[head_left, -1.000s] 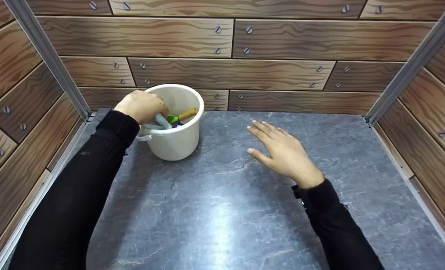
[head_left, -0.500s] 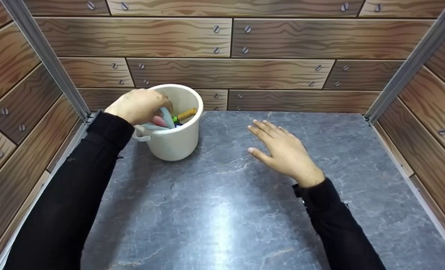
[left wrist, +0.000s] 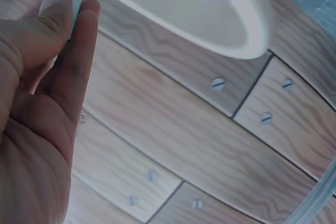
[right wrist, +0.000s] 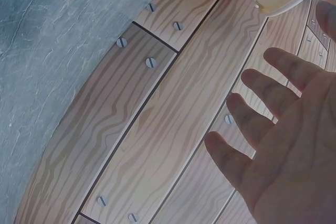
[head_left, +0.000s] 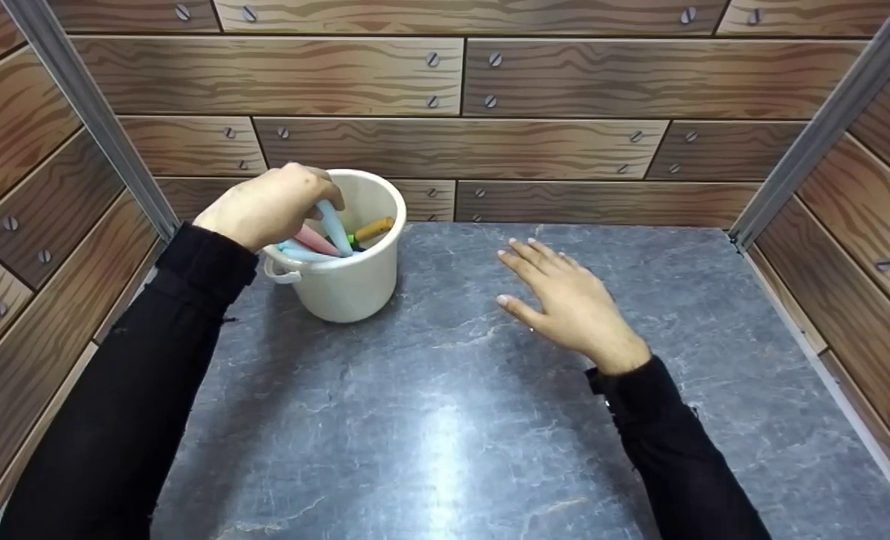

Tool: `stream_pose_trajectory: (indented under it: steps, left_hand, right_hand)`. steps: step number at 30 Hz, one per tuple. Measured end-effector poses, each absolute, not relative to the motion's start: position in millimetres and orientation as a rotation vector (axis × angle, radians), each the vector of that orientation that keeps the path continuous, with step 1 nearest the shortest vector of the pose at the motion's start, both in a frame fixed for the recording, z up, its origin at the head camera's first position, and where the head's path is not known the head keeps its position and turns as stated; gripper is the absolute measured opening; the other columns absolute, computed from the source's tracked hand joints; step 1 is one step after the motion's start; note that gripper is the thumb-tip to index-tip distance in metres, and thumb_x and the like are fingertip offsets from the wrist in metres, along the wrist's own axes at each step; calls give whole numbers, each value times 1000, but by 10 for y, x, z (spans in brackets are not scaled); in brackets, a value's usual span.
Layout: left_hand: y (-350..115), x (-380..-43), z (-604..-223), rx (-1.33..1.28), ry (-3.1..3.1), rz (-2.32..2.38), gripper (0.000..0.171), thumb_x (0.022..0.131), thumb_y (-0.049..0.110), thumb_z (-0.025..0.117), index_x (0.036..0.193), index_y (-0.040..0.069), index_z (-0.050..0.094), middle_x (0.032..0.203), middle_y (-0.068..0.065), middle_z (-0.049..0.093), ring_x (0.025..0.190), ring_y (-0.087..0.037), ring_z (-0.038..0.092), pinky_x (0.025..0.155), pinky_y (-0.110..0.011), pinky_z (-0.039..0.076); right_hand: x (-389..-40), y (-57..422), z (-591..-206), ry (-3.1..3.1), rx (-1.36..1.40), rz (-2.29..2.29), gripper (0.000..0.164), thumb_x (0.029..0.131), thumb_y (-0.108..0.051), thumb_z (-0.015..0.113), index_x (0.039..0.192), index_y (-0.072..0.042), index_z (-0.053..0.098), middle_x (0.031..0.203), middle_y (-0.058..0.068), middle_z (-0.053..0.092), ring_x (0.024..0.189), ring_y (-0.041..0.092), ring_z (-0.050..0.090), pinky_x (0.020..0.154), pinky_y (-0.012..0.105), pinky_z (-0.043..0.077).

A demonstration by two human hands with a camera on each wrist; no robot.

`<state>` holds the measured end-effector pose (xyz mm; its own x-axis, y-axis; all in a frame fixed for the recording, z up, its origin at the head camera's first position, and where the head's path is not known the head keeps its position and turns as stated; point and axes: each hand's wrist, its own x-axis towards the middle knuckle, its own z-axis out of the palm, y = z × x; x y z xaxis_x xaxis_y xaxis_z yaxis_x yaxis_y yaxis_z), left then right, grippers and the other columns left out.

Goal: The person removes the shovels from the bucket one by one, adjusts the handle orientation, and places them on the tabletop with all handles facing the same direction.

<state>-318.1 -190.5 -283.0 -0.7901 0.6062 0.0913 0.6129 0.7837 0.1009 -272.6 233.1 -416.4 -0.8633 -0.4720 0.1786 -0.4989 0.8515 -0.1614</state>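
Left hand (head_left: 272, 206) pinches the blue piece (head_left: 333, 229) up top, its lower end inside the bucket (head_left: 347, 289)! Straight, gentle lifting should best spare the pink piece (head_left: 315, 241). Right hand (head_left: 572, 307): fingers spread.

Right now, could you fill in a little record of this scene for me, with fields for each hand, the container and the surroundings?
Left hand: pinches a pale-blue rod whose lower end is in the bucket
Right hand: fingers extended, holding nothing
Container: white bucket, upright
Also in it: yellow-orange handle; pink piece, upper end hidden by the left hand
Surface: gray marbled tabletop
Backdrop: wood-plank-patterned wall
Unclear: whether the pink piece is also held
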Motion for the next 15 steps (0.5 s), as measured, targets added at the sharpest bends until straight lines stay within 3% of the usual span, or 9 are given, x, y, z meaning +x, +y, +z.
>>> stream_pose_trajectory:
  steps: [15]
  left_hand:
    - [-1920, -2877, -2565, -856, -2742, -149, 41, 99, -26, 73, 133, -5, 81, 135, -22, 81, 124, -46, 81, 106, -57, 69]
  right_hand:
    - [-2733, 2349, -4165, -2898, 761, 293, 78, 119, -61, 59, 183, -18, 42, 193, 11, 36, 181, 42, 31, 145, 71, 29]
